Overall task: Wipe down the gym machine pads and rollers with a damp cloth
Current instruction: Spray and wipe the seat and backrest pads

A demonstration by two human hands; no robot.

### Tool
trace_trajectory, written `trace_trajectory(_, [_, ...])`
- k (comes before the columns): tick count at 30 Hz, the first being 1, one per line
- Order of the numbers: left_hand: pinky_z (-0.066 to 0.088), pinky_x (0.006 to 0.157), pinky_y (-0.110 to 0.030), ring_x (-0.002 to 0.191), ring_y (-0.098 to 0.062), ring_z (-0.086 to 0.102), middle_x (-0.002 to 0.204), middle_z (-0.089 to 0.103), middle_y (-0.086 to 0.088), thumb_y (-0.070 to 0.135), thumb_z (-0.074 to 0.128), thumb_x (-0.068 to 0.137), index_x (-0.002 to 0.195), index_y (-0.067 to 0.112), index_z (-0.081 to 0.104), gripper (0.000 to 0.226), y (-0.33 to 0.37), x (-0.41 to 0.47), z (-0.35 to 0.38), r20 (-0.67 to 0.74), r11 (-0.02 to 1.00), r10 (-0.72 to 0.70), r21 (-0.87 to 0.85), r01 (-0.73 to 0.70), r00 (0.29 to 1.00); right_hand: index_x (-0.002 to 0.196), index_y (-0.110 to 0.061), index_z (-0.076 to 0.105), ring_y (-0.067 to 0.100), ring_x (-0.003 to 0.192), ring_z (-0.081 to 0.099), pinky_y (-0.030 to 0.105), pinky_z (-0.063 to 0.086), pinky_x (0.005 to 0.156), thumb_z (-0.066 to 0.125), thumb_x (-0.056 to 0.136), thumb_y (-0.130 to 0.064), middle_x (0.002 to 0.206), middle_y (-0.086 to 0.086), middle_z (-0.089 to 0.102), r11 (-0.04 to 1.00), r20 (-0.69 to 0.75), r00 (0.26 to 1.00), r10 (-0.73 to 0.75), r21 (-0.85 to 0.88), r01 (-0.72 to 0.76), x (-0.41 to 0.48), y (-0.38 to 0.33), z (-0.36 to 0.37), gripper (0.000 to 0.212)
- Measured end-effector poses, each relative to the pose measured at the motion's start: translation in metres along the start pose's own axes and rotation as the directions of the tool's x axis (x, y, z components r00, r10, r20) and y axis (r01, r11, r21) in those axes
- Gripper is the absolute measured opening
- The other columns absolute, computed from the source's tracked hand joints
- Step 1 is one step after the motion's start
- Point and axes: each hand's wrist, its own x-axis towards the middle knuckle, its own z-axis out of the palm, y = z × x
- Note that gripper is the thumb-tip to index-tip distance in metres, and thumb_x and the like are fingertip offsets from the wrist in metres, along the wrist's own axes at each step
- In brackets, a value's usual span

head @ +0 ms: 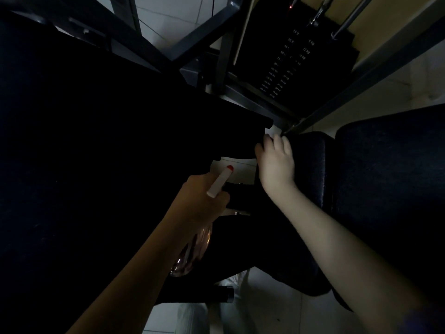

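The right-hand fingers [277, 141] are bent forward and slightly spread. Their tips lie at the top edge of a dark padded roller [310, 165], just under a grey frame bar [361, 85]. It is too dark to tell whether they grip anything, and no cloth can be made out. The right hand [277, 165] lies back-up against the roller's left side. Its bare forearm runs straight back to the lower right.

The left-hand fingers curl round the neck of a spray bottle [220, 180]. Its white head with a red tip points up and forward, and its clear body hangs below the left hand [204, 203]. That forearm comes in from the lower left.

A larger dark pad [390, 189] stands just right of the roller, and another broad pad [60, 141] fills the left. A weight stack [284, 66] with printed numbers stands beyond, over a pale tiled floor [265, 309].
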Motion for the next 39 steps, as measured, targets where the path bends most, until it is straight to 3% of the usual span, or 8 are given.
trace_trajectory(6, [0.034, 0.051, -0.034, 0.054, -0.024, 0.046, 0.059, 0.048, -0.005, 0.009, 0.057, 0.079, 0.060, 0.022, 0.041, 0.028, -0.004, 0.001, 0.000, -0.012, 0.999, -0.021, -0.031, 0.021, 1.000, 0.078, -0.008, 0.071, 0.027, 0.083, 0.059, 0.028, 0.039, 0.078, 0.061, 0.068, -0.003, 0.084, 0.011, 0.065, 0.994, 0.135, 0.989, -0.057, 0.102, 0.043, -0.025, -0.011, 0.010, 0.015])
trace_trajectory(12, [0.030, 0.043, -0.014, 0.047, -0.008, 0.043, 0.056, 0.048, 0.006, 0.006, 0.061, 0.078, 0.059, 0.028, 0.043, 0.034, -0.002, 0.000, -0.002, -0.018, 0.996, -0.018, -0.082, 0.017, 1.000, 0.090, 0.000, 0.065, 0.036, 0.096, 0.056, 0.046, 0.035, 0.096, 0.056, 0.068, 0.002, 0.093, 0.018, 0.062, 0.991, -0.071, 0.991, 0.116, 0.079, -0.110, -0.046, 0.032, -0.050, 0.024])
trace_trajectory(16, [0.034, 0.047, -0.025, 0.047, -0.009, 0.044, 0.056, 0.050, 0.006, 0.007, 0.060, 0.080, 0.060, 0.026, 0.049, 0.030, -0.007, 0.002, -0.001, -0.003, 0.994, -0.013, -0.108, 0.013, 1.000, 0.103, -0.001, 0.066, 0.036, 0.118, 0.051, 0.047, 0.031, 0.108, 0.055, 0.077, 0.003, 0.118, 0.018, 0.062, 0.983, -0.139, 0.974, 0.179, 0.057, -0.173, -0.028, 0.042, -0.046, 0.028])
trace_trajectory(20, [0.034, 0.048, -0.025, 0.045, -0.005, 0.044, 0.051, 0.049, 0.008, 0.002, 0.060, 0.080, 0.055, 0.032, 0.053, 0.040, -0.007, 0.001, -0.001, -0.029, 0.989, -0.009, -0.146, 0.005, 1.000, 0.099, -0.002, 0.069, 0.031, 0.109, 0.060, 0.040, 0.045, 0.097, 0.038, 0.081, -0.001, 0.109, 0.015, 0.066, 0.990, -0.053, 0.989, 0.139, 0.037, -0.137, -0.011, 0.028, -0.035, 0.036])
trace_trajectory(31, [0.038, 0.050, -0.033, 0.050, -0.019, 0.047, 0.057, 0.050, -0.001, 0.006, 0.060, 0.084, 0.060, 0.029, 0.045, 0.037, -0.001, -0.008, 0.000, -0.042, 0.997, 0.000, -0.081, -0.003, 0.999, 0.098, 0.003, 0.066, 0.038, 0.107, 0.059, 0.046, 0.046, 0.093, 0.052, 0.071, 0.009, 0.110, 0.023, 0.063, 0.981, -0.102, 0.986, 0.132, 0.154, -0.116, -0.062, 0.021, -0.034, 0.031])
trace_trajectory(34, [0.037, 0.050, -0.034, 0.051, -0.023, 0.048, 0.059, 0.052, -0.007, 0.005, 0.060, 0.084, 0.059, 0.027, 0.046, 0.036, 0.001, -0.009, -0.001, -0.068, 0.998, 0.011, -0.060, -0.015, 0.998, 0.094, 0.004, 0.067, 0.037, 0.102, 0.061, 0.042, 0.049, 0.090, 0.065, 0.067, 0.010, 0.108, 0.025, 0.063, 0.972, -0.047, 0.993, 0.106, 0.213, -0.094, -0.022, 0.007, -0.009, 0.028])
trace_trajectory(37, [0.037, 0.050, -0.032, 0.051, -0.024, 0.049, 0.057, 0.051, -0.001, 0.005, 0.060, 0.084, 0.069, 0.017, 0.055, 0.020, 0.001, -0.012, 0.000, -0.069, 0.998, 0.059, -0.032, -0.061, 0.996, 0.129, -0.001, 0.052, 0.031, 0.121, 0.047, 0.028, 0.034, 0.099, 0.050, 0.094, -0.007, 0.132, 0.018, 0.050, 0.919, 0.159, 0.977, 0.144, 0.345, -0.192, -0.025, -0.012, 0.015, 0.035])
trace_trajectory(39, [0.040, 0.053, -0.032, 0.056, -0.029, 0.054, 0.060, 0.051, -0.001, 0.014, 0.059, 0.081, 0.081, 0.009, 0.061, 0.005, 0.003, -0.014, 0.000, -0.065, 0.997, 0.075, 0.005, -0.075, 0.995, 0.111, 0.001, 0.061, 0.032, 0.104, 0.054, 0.030, 0.039, 0.083, 0.050, 0.094, -0.013, 0.112, 0.018, 0.058, 0.899, 0.186, 0.974, 0.132, 0.392, -0.197, -0.048, -0.024, 0.021, 0.025])
